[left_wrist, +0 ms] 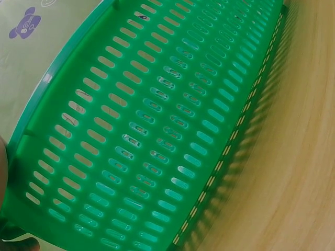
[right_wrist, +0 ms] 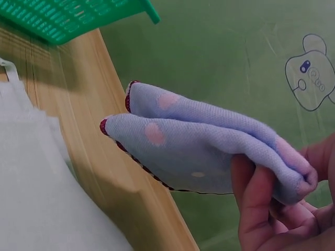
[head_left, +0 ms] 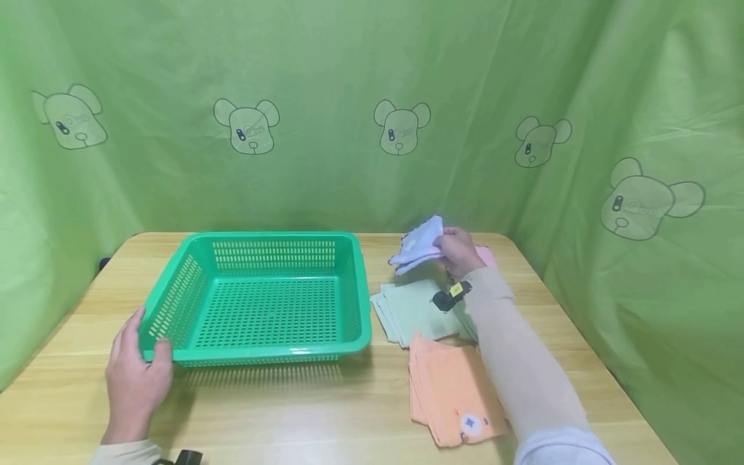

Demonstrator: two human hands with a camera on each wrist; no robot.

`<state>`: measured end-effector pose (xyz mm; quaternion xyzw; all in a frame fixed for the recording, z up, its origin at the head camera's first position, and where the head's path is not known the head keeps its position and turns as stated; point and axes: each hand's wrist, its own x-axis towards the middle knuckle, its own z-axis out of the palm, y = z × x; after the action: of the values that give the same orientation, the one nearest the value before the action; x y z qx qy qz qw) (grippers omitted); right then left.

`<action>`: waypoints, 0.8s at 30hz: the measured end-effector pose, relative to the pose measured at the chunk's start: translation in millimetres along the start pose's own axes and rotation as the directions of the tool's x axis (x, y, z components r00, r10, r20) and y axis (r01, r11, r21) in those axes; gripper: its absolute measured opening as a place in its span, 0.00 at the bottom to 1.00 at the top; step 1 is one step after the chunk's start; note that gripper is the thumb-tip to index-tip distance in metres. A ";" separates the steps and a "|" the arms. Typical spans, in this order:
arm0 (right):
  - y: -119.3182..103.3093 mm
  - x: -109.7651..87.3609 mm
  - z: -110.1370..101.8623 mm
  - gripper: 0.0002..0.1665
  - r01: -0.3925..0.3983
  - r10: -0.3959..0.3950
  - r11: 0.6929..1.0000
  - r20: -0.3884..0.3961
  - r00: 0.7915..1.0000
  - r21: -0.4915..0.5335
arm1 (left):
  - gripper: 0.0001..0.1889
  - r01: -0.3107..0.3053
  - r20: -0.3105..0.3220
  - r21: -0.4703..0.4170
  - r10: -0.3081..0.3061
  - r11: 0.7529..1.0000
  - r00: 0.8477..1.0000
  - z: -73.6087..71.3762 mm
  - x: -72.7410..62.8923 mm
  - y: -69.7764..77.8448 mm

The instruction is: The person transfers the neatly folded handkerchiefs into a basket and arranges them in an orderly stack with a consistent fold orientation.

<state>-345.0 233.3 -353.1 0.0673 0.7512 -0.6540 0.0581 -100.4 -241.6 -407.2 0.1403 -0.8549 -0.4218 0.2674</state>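
Note:
My left hand [head_left: 138, 374] grips the near left corner of a green plastic basket [head_left: 361, 303], thumb over the rim and fingers along its outer side. Nothing lies inside the basket. Above the far right of the table, my right hand [head_left: 459, 250] pinches a folded lavender towel [head_left: 421, 242]. Pale pink spots and a dark red stitched edge show on that lavender towel [right_wrist: 178, 141] in the right wrist view. Below it lies a pale green folded towel [head_left: 413, 313], and nearer me an orange folded towel [head_left: 453, 387]. Part of a pink cloth [head_left: 485, 256] shows behind the right hand.
The wooden table [head_left: 261, 413] carries the basket and cloths. A green curtain [head_left: 325, 181] with bear-head drawings hangs behind it and along its sides. The basket's perforated wall [left_wrist: 146, 115] fills much of the left wrist view.

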 end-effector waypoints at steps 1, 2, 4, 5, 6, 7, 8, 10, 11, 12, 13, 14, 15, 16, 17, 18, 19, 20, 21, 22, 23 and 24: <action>-0.5 -0.3 0.8 0.36 0.002 -0.002 1.000 0.001 1.000 0.010 | 0.33 0.000 0.000 -0.002 0.000 1.000 1.000 0.1 0.0 0.1; -1.1 -0.9 1.4 0.36 0.006 -0.006 1.000 0.005 1.000 0.022 | 0.33 -0.002 0.000 -0.003 0.002 1.000 1.000 0.2 0.1 0.3; -2.4 -2.1 2.8 0.36 0.012 -0.013 0.999 0.019 1.000 0.042 | 0.33 0.003 0.003 -0.005 -0.003 1.000 1.000 0.4 0.0 0.0; -3.2 -2.9 3.7 0.37 0.015 -0.017 0.999 0.025 1.000 0.052 | 0.33 0.005 0.004 -0.005 -0.005 1.000 1.000 0.5 -0.1 -0.1; -4.0 -3.7 4.5 0.37 0.019 -0.021 0.998 0.031 0.999 0.056 | 0.33 0.008 0.006 -0.005 -0.008 1.000 1.000 0.4 -0.2 -0.1; -4.8 -4.5 5.3 0.37 0.020 -0.022 0.998 0.035 0.999 0.063 | 0.33 0.011 0.006 -0.005 -0.010 1.000 1.000 0.4 -0.3 -0.4; -5.7 -5.3 6.0 0.37 0.022 -0.024 0.998 0.037 0.999 0.066 | 0.33 0.012 0.007 -0.005 -0.012 1.000 1.000 0.4 -0.4 -0.6; -7.8 -7.0 7.5 0.38 0.021 -0.024 0.998 0.037 0.999 0.065 | 0.33 0.015 0.006 -0.005 -0.015 1.000 1.000 0.2 -0.3 -0.5; -9.0 -8.0 8.2 0.38 0.020 -0.023 0.998 0.037 0.999 0.063 | 0.33 0.017 0.006 -0.005 -0.017 1.000 1.000 0.1 -0.4 -0.4; -10.1 -8.8 8.9 0.38 0.020 -0.022 0.998 0.037 0.999 0.059 | 0.33 0.018 0.007 -0.004 -0.018 1.000 1.000 0.0 -0.5 -0.4; -11.4 -9.6 9.7 0.38 0.019 -0.021 0.998 0.034 0.999 0.063 | 0.33 0.019 0.008 -0.004 -0.019 1.000 1.000 -0.1 -0.5 -0.3; -12.6 -10.5 10.4 0.38 0.021 -0.023 0.998 0.033 0.999 0.060 | 0.33 0.019 0.008 -0.005 -0.019 1.000 1.000 -0.1 -0.5 -0.3; -13.8 -11.2 11.1 0.38 0.022 -0.024 0.998 0.033 0.999 0.060 | 0.33 0.018 0.007 -0.005 -0.018 1.000 1.000 -0.1 -0.5 -0.4; -14.9 -11.8 11.7 0.38 0.024 -0.026 0.998 0.035 0.999 0.059 | 0.33 0.018 0.008 -0.005 -0.017 1.000 1.000 -0.1 -0.5 -0.4; -15.9 -12.5 12.4 0.39 0.026 -0.028 0.998 0.038 0.999 0.059 | 0.33 0.016 0.006 -0.005 -0.016 1.000 1.000 -0.1 -0.4 -0.5; -17.0 -13.1 13.1 0.39 0.027 -0.029 0.998 0.038 0.999 0.061 | 0.33 0.014 0.006 -0.004 -0.014 1.000 1.000 -0.1 -0.2 -0.1; -18.0 -13.8 13.7 0.39 0.028 -0.030 0.998 0.040 0.999 0.060 | 0.33 0.012 0.004 -0.004 -0.012 1.000 1.000 -0.1 0.1 0.2; -18.8 -14.5 14.2 0.39 0.030 -0.032 0.998 0.041 0.999 0.059 | 0.33 0.010 0.002 -0.004 -0.010 1.000 1.000 -0.1 0.3 0.3; -19.5 -14.9 14.7 0.39 0.030 -0.033 0.998 0.044 0.999 0.062 | 0.33 0.008 0.001 -0.004 -0.008 1.000 1.000 -0.2 0.4 0.6; -20.1 -15.4 15.2 0.38 0.029 -0.032 0.997 0.045 0.998 0.066 | 0.33 0.007 0.001 -0.004 -0.007 1.000 1.000 -0.3 0.5 0.9; -20.7 -15.8 15.6 0.38 0.029 -0.033 0.997 0.049 0.998 0.070 | 0.32 0.006 0.000 -0.004 -0.006 1.000 1.000 -0.4 0.4 0.8; -21.2 -16.3 16.0 0.38 0.029 -0.033 0.997 0.050 0.998 0.073 | 0.32 0.005 0.001 -0.004 -0.005 1.000 1.000 -0.4 0.3 0.8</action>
<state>-332.8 214.1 -331.8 0.0408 0.7263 -0.6831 0.0647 -100.5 -241.5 -406.3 0.1419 -0.8539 -0.4241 0.2661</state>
